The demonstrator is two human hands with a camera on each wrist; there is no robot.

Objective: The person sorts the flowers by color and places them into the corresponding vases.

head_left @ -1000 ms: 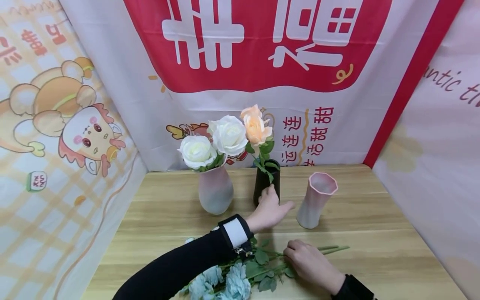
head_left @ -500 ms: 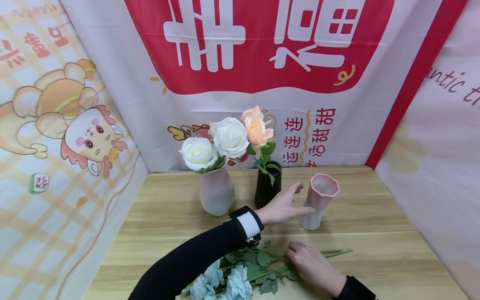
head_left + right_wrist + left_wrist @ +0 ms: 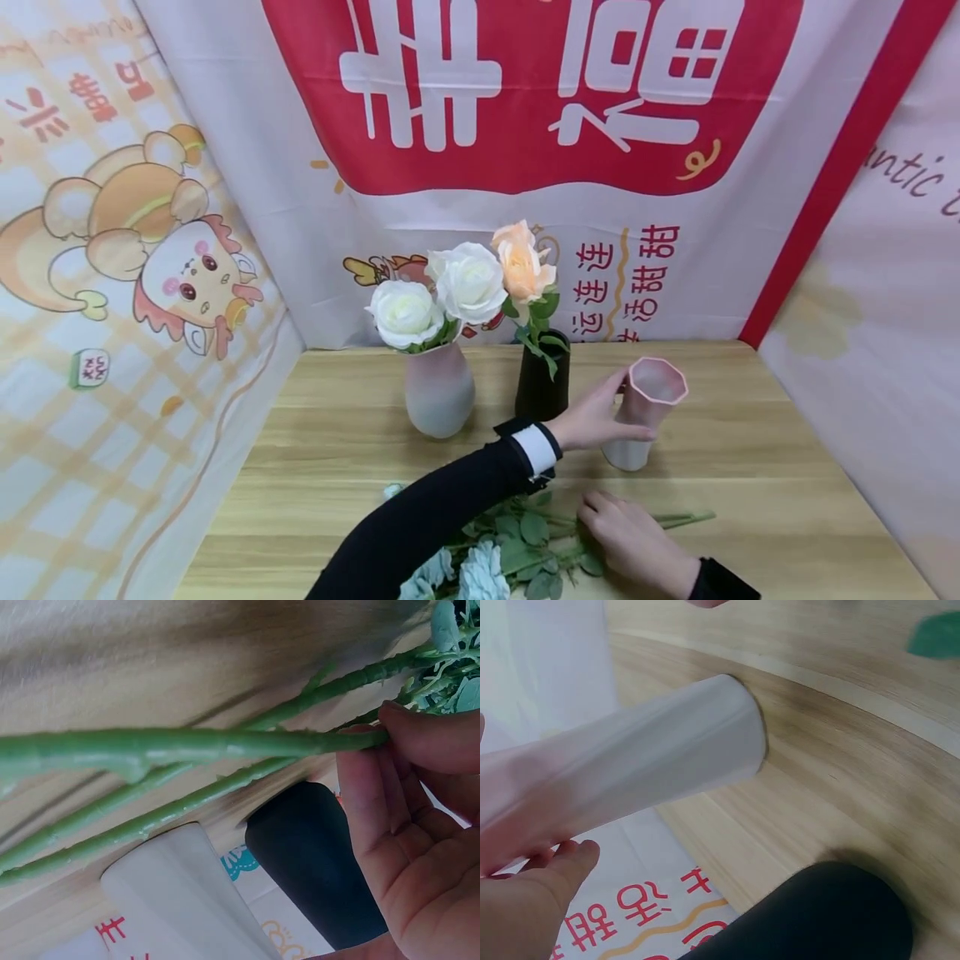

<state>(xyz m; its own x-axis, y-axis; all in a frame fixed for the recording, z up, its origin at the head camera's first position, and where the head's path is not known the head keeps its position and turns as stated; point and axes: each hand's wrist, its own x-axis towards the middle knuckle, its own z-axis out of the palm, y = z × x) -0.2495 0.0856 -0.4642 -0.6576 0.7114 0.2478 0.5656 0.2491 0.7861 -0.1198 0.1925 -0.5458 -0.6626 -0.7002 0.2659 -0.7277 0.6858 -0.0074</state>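
Note:
My left hand [image 3: 596, 417] is at the upper part of a pink-and-white vase [image 3: 658, 387], its thumb across the front and its fingers behind near the rim. The left wrist view shows the vase's pale lower end [image 3: 697, 742] close over the tabletop, with fingertips [image 3: 577, 859] against its pink part. Nearer the front, my right hand [image 3: 633, 537] pinches the green stem [image 3: 247, 742] of a blue flower between thumb and fingers. Other stems [image 3: 172, 806] run beside it. The blue blooms [image 3: 482, 571] lie at the front, partly hidden by my left sleeve.
Left of my left hand stands a black vase [image 3: 542, 387] with a peach rose [image 3: 522, 262]. Further left, a pink-and-grey vase [image 3: 441, 396] holds white roses [image 3: 468, 283]. Printed cloths [image 3: 420, 208] close off the wooden table [image 3: 315, 467] at the back and sides.
My left hand has moved right from the black vase, opening on the way, and now holds the pink-and-white vase. My right hand has stayed on the stem; the whole view has shifted slightly.

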